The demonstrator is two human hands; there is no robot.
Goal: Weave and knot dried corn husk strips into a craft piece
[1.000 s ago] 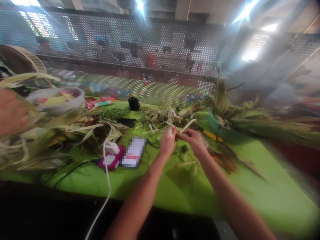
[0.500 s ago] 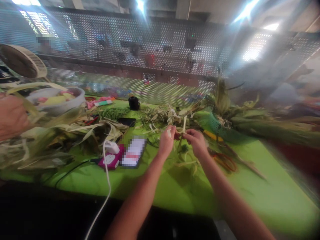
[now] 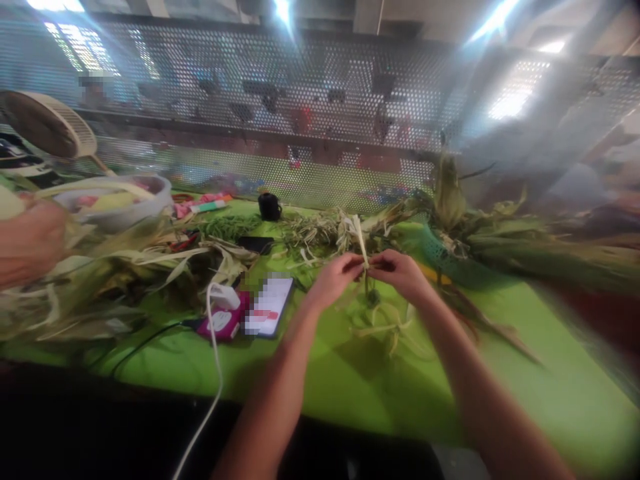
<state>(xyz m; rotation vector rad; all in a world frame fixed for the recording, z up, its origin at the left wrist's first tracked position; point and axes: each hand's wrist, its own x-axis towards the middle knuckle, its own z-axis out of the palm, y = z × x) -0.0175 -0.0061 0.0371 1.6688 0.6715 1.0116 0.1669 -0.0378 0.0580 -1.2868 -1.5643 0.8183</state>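
Over the green table, a pale husk strip (image 3: 359, 235) stands upright between my two hands, its top end pointing up and slightly left. My left hand (image 3: 336, 280) pinches it near its lower part from the left. From the right, the fingertips of my right hand (image 3: 400, 272) close on the same spot. A thin stem runs down below the fingers to a small dark green tuft (image 3: 373, 297). Beneath the hands lie loose looped husk strips (image 3: 387, 327). Fine detail at the fingertips is blurred.
A phone (image 3: 270, 307) and a magenta box with a white plug (image 3: 225, 317) lie left of my arms. Husk heaps (image 3: 125, 267) cover the left side. Another person's hand (image 3: 33, 240) is at far left. A green basket (image 3: 445, 257) and a black mug (image 3: 270, 207) stand farther back.
My hands have come level and closer together, fingertips meeting at the husk strip. The strip now leans left. At far left, the other person's hand has shifted slightly right.
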